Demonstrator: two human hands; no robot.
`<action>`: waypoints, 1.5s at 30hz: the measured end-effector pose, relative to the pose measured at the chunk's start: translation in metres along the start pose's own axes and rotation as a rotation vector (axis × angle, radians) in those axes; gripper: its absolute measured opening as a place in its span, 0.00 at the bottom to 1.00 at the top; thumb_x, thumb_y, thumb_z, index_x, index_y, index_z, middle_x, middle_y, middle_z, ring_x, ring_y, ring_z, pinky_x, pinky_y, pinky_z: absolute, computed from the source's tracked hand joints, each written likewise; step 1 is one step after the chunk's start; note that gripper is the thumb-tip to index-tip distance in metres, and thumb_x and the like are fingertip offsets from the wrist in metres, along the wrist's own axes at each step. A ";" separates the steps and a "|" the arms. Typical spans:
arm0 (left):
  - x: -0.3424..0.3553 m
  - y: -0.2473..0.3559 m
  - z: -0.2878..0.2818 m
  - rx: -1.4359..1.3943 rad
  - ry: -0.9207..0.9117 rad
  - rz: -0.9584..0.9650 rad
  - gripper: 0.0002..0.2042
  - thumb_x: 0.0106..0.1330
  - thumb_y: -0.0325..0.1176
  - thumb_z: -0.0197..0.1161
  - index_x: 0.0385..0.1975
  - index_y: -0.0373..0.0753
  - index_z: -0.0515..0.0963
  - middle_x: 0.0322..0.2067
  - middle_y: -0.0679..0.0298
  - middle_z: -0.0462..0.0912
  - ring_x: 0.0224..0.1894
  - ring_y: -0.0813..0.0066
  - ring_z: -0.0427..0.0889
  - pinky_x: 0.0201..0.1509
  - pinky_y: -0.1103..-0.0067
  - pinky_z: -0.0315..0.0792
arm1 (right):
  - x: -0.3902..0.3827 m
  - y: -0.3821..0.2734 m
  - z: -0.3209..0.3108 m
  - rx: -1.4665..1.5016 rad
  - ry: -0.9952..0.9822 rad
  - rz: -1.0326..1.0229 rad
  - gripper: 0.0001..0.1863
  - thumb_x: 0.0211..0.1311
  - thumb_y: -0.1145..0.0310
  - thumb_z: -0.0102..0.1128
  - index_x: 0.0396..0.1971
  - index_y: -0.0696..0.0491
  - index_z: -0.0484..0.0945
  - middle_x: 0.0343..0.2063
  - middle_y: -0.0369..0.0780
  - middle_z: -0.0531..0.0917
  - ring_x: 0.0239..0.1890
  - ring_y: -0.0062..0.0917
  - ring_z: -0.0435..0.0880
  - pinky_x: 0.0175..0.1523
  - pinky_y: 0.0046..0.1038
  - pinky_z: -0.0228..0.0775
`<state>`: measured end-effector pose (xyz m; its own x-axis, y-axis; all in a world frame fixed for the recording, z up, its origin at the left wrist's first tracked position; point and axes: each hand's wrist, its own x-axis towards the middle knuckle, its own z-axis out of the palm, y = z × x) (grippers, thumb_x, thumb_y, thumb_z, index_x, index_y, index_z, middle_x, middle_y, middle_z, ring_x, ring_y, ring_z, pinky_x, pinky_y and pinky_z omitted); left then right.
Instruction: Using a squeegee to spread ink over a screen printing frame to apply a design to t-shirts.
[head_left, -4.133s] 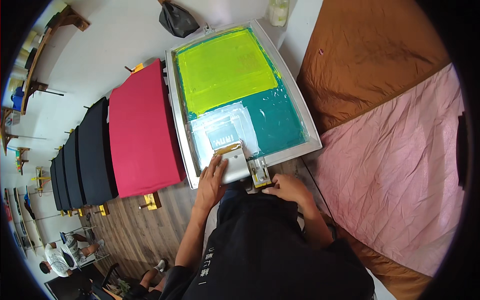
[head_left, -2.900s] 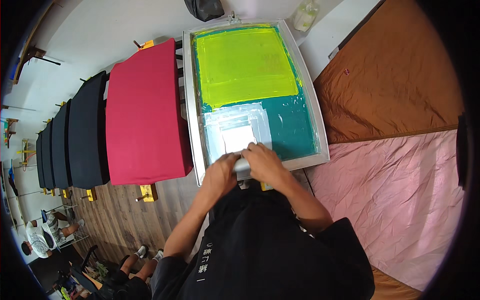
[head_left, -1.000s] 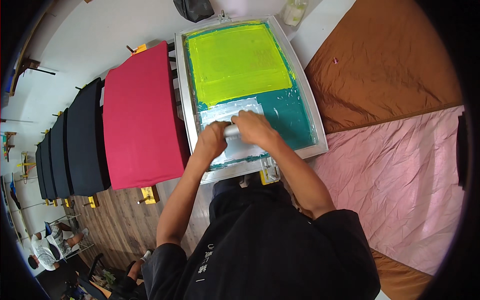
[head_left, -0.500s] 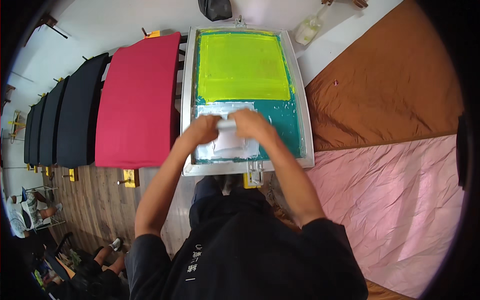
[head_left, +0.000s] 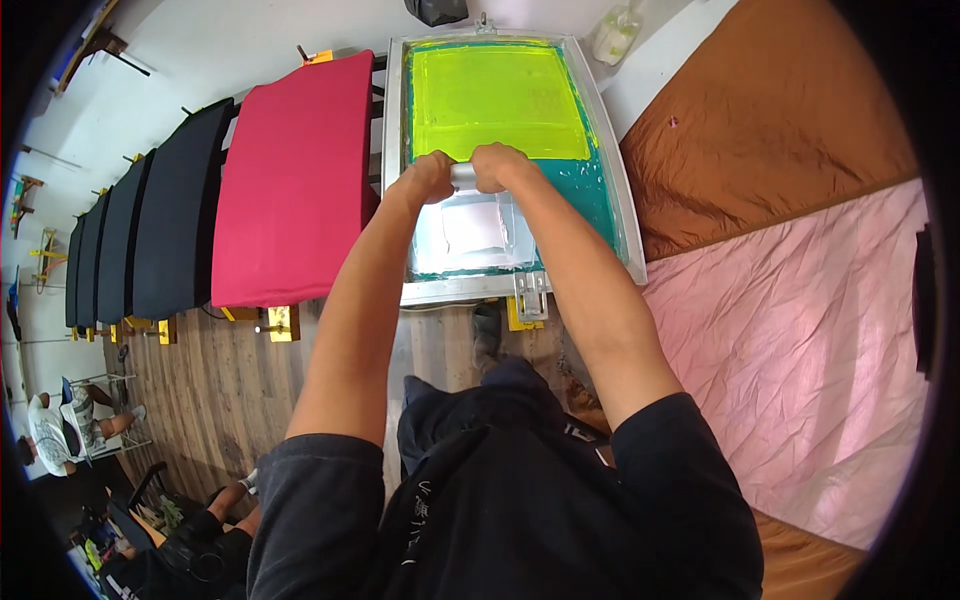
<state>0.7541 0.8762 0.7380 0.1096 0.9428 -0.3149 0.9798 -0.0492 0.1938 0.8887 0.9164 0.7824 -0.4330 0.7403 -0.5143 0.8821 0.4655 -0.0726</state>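
Both hands hold the pale grey handle of a squeegee (head_left: 463,177) over a metal-framed printing screen (head_left: 624,205). My left hand (head_left: 430,178) is closed around its left part, my right hand (head_left: 496,165) around its right. Between them a short stretch of handle shows; the blade's edge is hidden. Bright yellow-green ink (head_left: 500,95) covers the far part of the mesh, just beyond my hands. Nearer to me, a whitish rectangular patch (head_left: 475,228) lies within the teal mesh (head_left: 585,205). A metal clamp (head_left: 530,296) sits at the frame's near edge.
Left of the screen stands a board covered in red cloth (head_left: 295,180), then several covered in black cloth (head_left: 185,215). Brown (head_left: 740,130) and pink sheets (head_left: 780,350) spread on the right. Two people sit at the lower left, one in a white top (head_left: 48,435).
My hands and the squeegee have moved away from me, closer to the yellow-green ink. More of the whitish patch shows. The whole view has shifted, with the screen higher in it.
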 end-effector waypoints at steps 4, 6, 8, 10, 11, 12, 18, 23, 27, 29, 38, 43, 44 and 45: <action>-0.013 0.001 0.014 -0.022 0.059 0.018 0.17 0.55 0.36 0.64 0.44 0.36 0.79 0.43 0.48 0.82 0.46 0.54 0.82 0.50 0.69 0.77 | -0.023 -0.008 0.015 0.039 0.051 0.044 0.19 0.52 0.71 0.61 0.46 0.53 0.82 0.49 0.45 0.82 0.53 0.36 0.81 0.56 0.35 0.73; -0.021 0.003 0.018 -0.055 0.081 0.007 0.17 0.54 0.34 0.64 0.43 0.35 0.80 0.42 0.47 0.82 0.45 0.53 0.83 0.49 0.69 0.78 | -0.033 -0.012 0.017 0.048 0.071 0.056 0.20 0.51 0.71 0.60 0.47 0.53 0.81 0.49 0.44 0.82 0.54 0.36 0.80 0.57 0.36 0.71; -0.031 0.011 0.016 -0.032 0.085 0.047 0.16 0.53 0.33 0.64 0.42 0.37 0.80 0.43 0.48 0.82 0.45 0.53 0.83 0.49 0.68 0.78 | -0.041 -0.009 0.025 0.031 0.081 0.065 0.19 0.51 0.71 0.60 0.47 0.53 0.82 0.49 0.45 0.82 0.54 0.36 0.80 0.58 0.37 0.71; -0.043 0.020 0.026 0.020 0.080 0.033 0.15 0.54 0.32 0.63 0.43 0.39 0.81 0.42 0.49 0.83 0.45 0.53 0.83 0.49 0.68 0.78 | -0.047 -0.008 0.038 0.041 0.057 0.062 0.20 0.51 0.71 0.60 0.47 0.52 0.82 0.49 0.45 0.82 0.54 0.36 0.80 0.57 0.36 0.72; -0.049 0.022 0.032 0.045 0.085 0.024 0.14 0.55 0.31 0.62 0.43 0.40 0.81 0.41 0.49 0.83 0.44 0.54 0.83 0.49 0.68 0.78 | -0.048 -0.008 0.045 0.042 0.059 0.063 0.20 0.51 0.71 0.60 0.47 0.52 0.82 0.49 0.45 0.82 0.54 0.36 0.80 0.57 0.36 0.72; -0.053 0.023 0.038 0.069 0.091 0.016 0.14 0.55 0.30 0.61 0.42 0.40 0.81 0.40 0.50 0.83 0.44 0.54 0.83 0.49 0.68 0.78 | -0.050 -0.009 0.054 0.052 0.077 0.056 0.19 0.51 0.71 0.60 0.47 0.52 0.82 0.49 0.45 0.82 0.54 0.37 0.80 0.56 0.36 0.72; -0.077 0.018 0.061 0.051 0.185 0.119 0.14 0.54 0.28 0.57 0.41 0.40 0.82 0.37 0.51 0.84 0.40 0.55 0.85 0.47 0.69 0.79 | -0.061 -0.018 0.083 0.060 0.126 0.044 0.19 0.51 0.72 0.60 0.45 0.49 0.83 0.48 0.43 0.83 0.51 0.37 0.82 0.55 0.36 0.74; -0.107 0.015 0.062 0.081 0.166 0.110 0.13 0.54 0.29 0.58 0.39 0.42 0.82 0.36 0.53 0.85 0.38 0.57 0.85 0.46 0.69 0.79 | -0.079 -0.037 0.092 0.058 0.134 0.047 0.20 0.50 0.72 0.60 0.45 0.44 0.83 0.46 0.42 0.83 0.50 0.37 0.82 0.54 0.36 0.74; -0.132 0.007 0.076 0.145 0.183 0.135 0.12 0.54 0.30 0.59 0.38 0.44 0.83 0.36 0.54 0.85 0.38 0.58 0.85 0.45 0.70 0.79 | -0.099 -0.058 0.109 0.038 0.147 0.045 0.21 0.47 0.74 0.58 0.44 0.44 0.83 0.44 0.43 0.84 0.47 0.37 0.83 0.51 0.37 0.76; -0.146 0.016 0.079 0.127 0.179 0.121 0.12 0.54 0.30 0.60 0.38 0.45 0.83 0.36 0.54 0.85 0.38 0.58 0.85 0.46 0.70 0.79 | -0.110 -0.059 0.119 0.030 0.163 0.062 0.23 0.44 0.76 0.57 0.43 0.42 0.83 0.41 0.43 0.85 0.44 0.38 0.84 0.48 0.38 0.77; -0.211 0.023 0.101 -0.008 0.216 0.109 0.11 0.54 0.30 0.60 0.37 0.44 0.83 0.40 0.55 0.84 0.40 0.57 0.85 0.47 0.71 0.79 | -0.168 -0.086 0.141 0.021 0.111 0.048 0.21 0.49 0.71 0.59 0.47 0.44 0.82 0.46 0.42 0.83 0.50 0.36 0.82 0.53 0.36 0.76; -0.243 0.021 0.106 -0.040 0.209 0.135 0.11 0.54 0.29 0.60 0.37 0.43 0.84 0.39 0.53 0.84 0.40 0.55 0.85 0.47 0.69 0.79 | -0.195 -0.103 0.154 0.029 0.125 0.055 0.22 0.48 0.71 0.59 0.47 0.42 0.82 0.46 0.42 0.84 0.49 0.36 0.82 0.52 0.37 0.76; -0.247 0.023 0.107 -0.009 0.217 0.145 0.11 0.54 0.29 0.60 0.37 0.43 0.84 0.38 0.53 0.85 0.40 0.55 0.85 0.47 0.69 0.79 | -0.199 -0.105 0.156 0.023 0.127 0.054 0.22 0.48 0.71 0.59 0.47 0.42 0.82 0.46 0.42 0.84 0.49 0.36 0.82 0.52 0.37 0.76; -0.250 0.025 0.108 0.000 0.217 0.101 0.12 0.52 0.28 0.61 0.37 0.43 0.84 0.36 0.53 0.85 0.40 0.55 0.85 0.46 0.69 0.79 | -0.203 -0.107 0.158 0.030 0.133 0.043 0.21 0.48 0.72 0.59 0.46 0.43 0.82 0.45 0.42 0.84 0.49 0.37 0.82 0.52 0.38 0.76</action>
<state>0.7693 0.6041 0.7214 0.1690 0.9818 -0.0869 0.9656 -0.1472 0.2145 0.9113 0.6395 0.7592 -0.4139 0.8179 -0.3997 0.9046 0.4187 -0.0799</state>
